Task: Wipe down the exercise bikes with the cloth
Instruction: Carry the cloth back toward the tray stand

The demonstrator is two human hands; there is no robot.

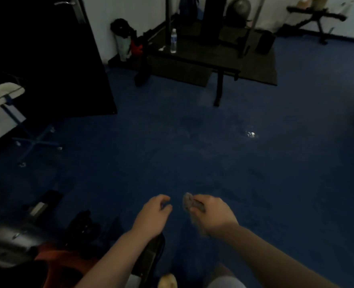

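My right hand is shut on a bunched grey cloth, which sticks out past my thumb and trails blurred below the wrist. My left hand hovers just to its left with fingers curled and nothing in them. Both hands hang over the dark blue floor. A black and red machine, possibly part of an exercise bike, lies low at the bottom left, left of my left forearm; the dim light hides its shape.
A wheeled chair with a blue base stands at left beside a black door. A weight bench on a dark mat carries a water bottle. A small shiny scrap lies on the blue floor.
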